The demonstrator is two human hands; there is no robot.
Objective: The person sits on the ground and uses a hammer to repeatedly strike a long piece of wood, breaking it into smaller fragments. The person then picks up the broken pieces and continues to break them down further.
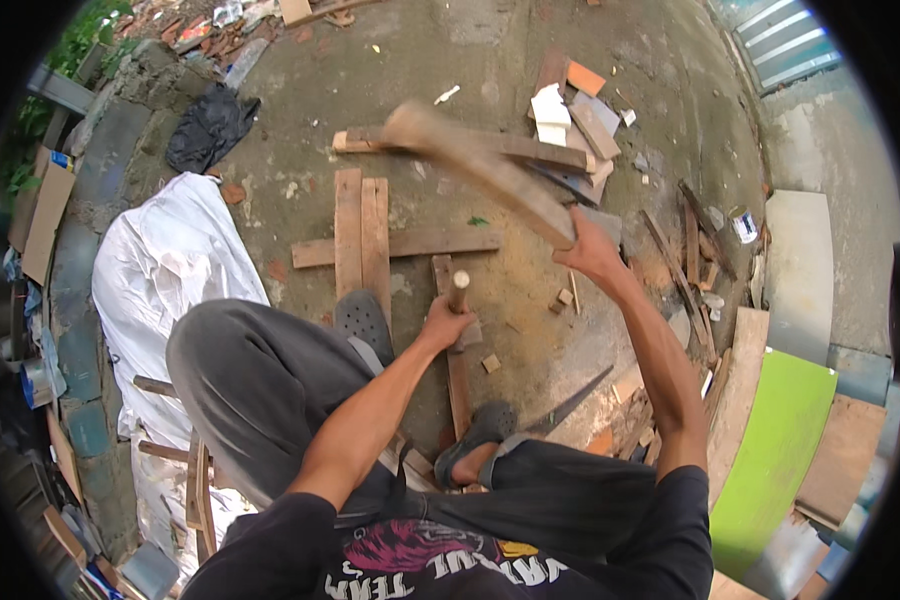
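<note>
My left hand (446, 326) is closed round an upright wooden handle (459, 284) with a pale, round top. Its lower part is hidden, so the kind of tool cannot be made out. Beneath it a narrow wooden board (457, 385) lies between my feet. Up and to the right, my right hand (592, 248) grips one end of a thick wooden bar (485, 175). The bar slants to the upper left, its far end smeared by motion and apart from the handle. Beyond my left hand, two short boards (361, 225) lie across a longer plank (410, 243).
Another plank (520, 143) lies farther off, near scraps of board (592, 125). A dark pointed blade (575, 397) rests right of my right shoe (480, 438). A white sheet (175, 260) covers the left side; a green panel (775, 445) and more boards stand at right.
</note>
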